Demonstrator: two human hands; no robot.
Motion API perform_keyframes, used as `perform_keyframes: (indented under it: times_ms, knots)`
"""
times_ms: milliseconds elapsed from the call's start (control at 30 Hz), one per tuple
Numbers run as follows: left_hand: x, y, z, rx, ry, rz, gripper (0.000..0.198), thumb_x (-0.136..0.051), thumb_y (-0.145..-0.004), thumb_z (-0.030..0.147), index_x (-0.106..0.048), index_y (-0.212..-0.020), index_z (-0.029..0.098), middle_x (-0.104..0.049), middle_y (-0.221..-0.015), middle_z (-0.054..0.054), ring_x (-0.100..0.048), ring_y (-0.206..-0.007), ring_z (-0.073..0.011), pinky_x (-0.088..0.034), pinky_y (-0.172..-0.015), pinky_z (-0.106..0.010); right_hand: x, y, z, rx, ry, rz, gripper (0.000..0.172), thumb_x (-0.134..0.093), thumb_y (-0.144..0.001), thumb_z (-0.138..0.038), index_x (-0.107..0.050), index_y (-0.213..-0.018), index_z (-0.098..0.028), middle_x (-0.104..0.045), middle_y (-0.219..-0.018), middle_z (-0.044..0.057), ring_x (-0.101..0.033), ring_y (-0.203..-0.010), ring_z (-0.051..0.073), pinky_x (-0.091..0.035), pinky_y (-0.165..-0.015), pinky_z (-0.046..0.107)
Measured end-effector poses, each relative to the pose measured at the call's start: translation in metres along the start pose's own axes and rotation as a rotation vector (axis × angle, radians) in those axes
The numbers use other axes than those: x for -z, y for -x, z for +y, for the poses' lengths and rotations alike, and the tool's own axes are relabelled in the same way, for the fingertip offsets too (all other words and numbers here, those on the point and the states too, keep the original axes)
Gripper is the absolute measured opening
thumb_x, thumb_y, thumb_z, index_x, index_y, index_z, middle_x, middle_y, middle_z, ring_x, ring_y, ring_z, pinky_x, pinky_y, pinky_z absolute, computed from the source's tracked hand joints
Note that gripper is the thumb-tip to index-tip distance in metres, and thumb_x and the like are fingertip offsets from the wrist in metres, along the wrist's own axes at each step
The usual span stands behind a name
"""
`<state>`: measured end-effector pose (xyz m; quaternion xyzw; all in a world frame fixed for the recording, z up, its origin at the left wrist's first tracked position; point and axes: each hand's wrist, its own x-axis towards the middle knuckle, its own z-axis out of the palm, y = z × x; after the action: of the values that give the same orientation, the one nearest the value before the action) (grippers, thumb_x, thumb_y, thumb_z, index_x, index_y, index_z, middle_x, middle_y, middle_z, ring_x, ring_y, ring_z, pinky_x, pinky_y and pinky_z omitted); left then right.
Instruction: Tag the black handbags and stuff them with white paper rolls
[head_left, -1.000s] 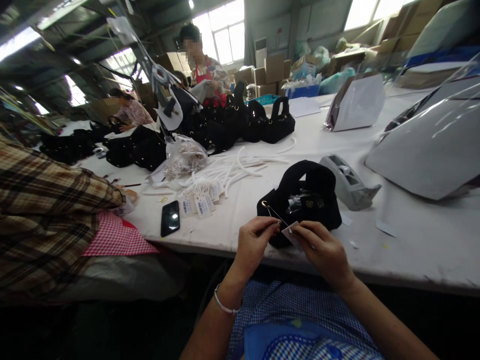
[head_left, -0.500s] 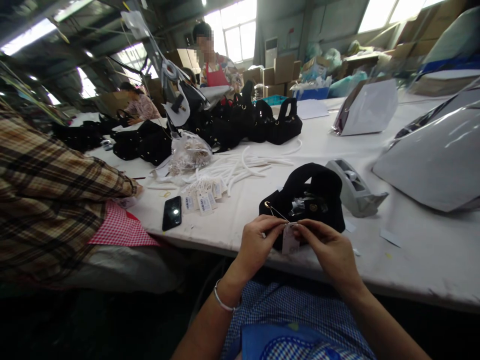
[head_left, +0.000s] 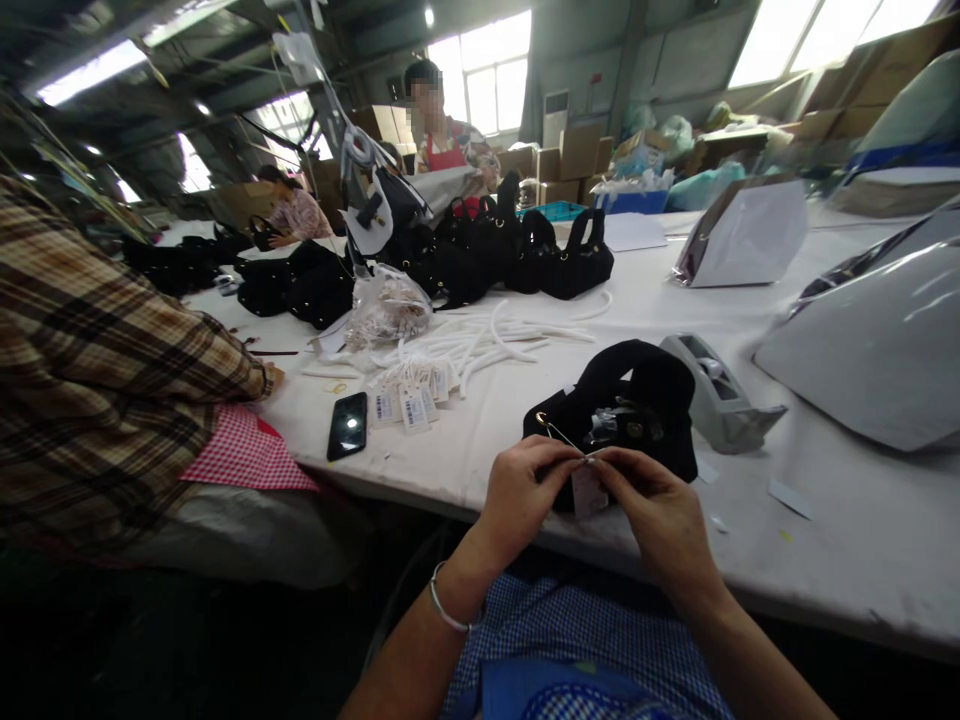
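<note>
A small black handbag with a looped handle sits at the table's front edge, clear plastic showing in its opening. From the gold ring on its left side, a thin pale string runs taut to my fingertips. My left hand pinches the string between thumb and forefinger. Right beside it, my right hand is closed in a pinch at the same spot, fingertips nearly touching. A white hang tag dangles just under the fingertips, in front of the bag. The string's ends are hidden by my fingers.
A grey tape dispenser stands right of the bag. Leftward lie a phone, more hang tags and white cords. Black bags line the back. A co-worker's plaid sleeve is at left; wrapped white packages stand right.
My fingertips have drawn closer together over the tag, which now hangs a little lower and tilted. The whole view has shifted slightly; the bag stays in place.
</note>
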<state>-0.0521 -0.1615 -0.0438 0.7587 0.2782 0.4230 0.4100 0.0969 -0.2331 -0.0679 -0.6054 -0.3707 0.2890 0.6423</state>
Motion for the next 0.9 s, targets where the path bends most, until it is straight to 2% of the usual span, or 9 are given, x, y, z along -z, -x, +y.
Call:
perform_keyframes:
  times_ms: [633,800,900]
  knots:
    - [-0.0015,0.0014,-0.0021,0.032,-0.039,0.002,0.013,-0.064,-0.091,0.02,-0.077,-0.096,0.022,-0.074,-0.096,-0.005,-0.069,-0.09,-0.0194,-0.054,-0.083,-0.031,-0.0045,0.0011,0.0014,0.009,0.03,0.034,0.032,-0.086,-0.068,-0.045,-0.078,-0.088,-0.02,-0.077,-0.086,0.008,-0.073,-0.077,0.025,-0.062,-0.068,0.034]
    - [-0.0033,0.0017,-0.0039,0.034,-0.042,0.024,0.013,-0.065,-0.09,0.021,-0.077,-0.095,0.022,-0.074,-0.095,-0.006,-0.069,-0.089,-0.0201,-0.055,-0.083,-0.033,-0.006,0.0014,0.0029,0.057,0.102,0.034,0.031,-0.084,-0.071,-0.046,-0.078,-0.087,-0.021,-0.077,-0.086,0.007,-0.073,-0.076,0.025,-0.061,-0.069,0.036]
    - [-0.0089,0.0031,-0.0045,0.081,0.003,0.069,0.013,-0.066,-0.089,0.018,-0.077,-0.094,0.022,-0.074,-0.094,-0.005,-0.069,-0.089,-0.0195,-0.055,-0.082,-0.032,-0.0095,0.0035,0.0057,0.07,0.107,0.054,0.03,-0.082,-0.073,-0.046,-0.078,-0.088,-0.021,-0.077,-0.086,0.007,-0.072,-0.078,0.025,-0.061,-0.072,0.037]
